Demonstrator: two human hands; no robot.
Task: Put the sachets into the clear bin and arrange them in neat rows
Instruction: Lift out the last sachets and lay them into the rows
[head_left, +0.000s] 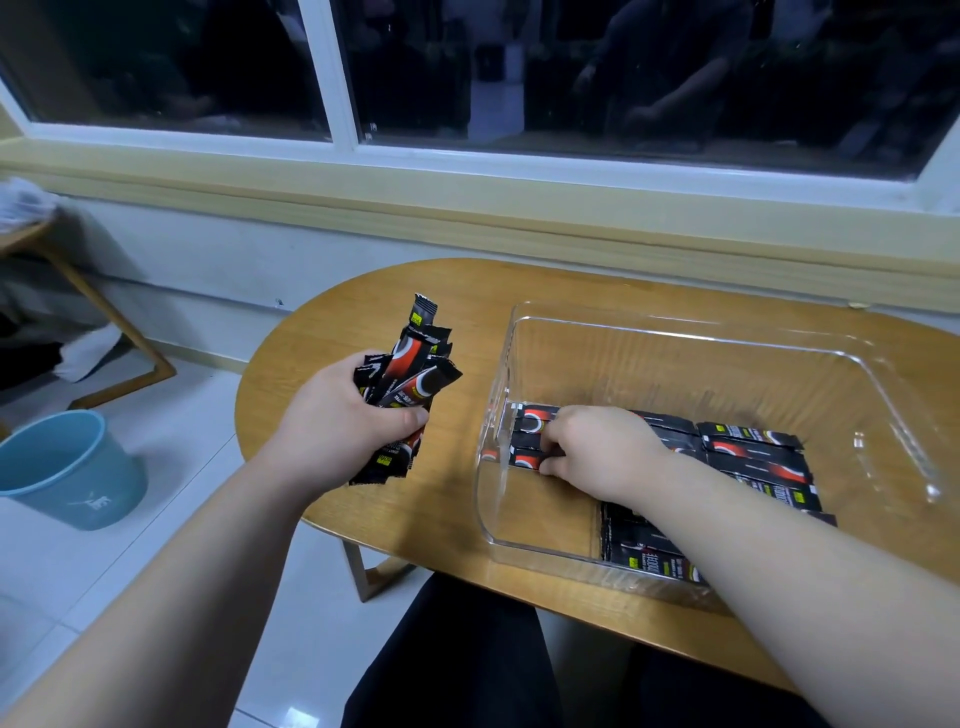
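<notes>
Black sachets (410, 384) in tight left grip (340, 415)

Head-worn view, downward, close over table (415, 519).

Left hand (337, 415) grips a bunch of sachets (410, 374) over the table (441, 519); right hand (597, 452) presses rows of sachets (753, 457) inside the clear bin (675, 332)

No wording can be read. The black sachets (756, 460) carry white lettering and a small yellow-green label, all too blurred to make out, beside a red and white crescent mark. The blue bucket (78, 467) bears a white logo, also illegible
</notes>
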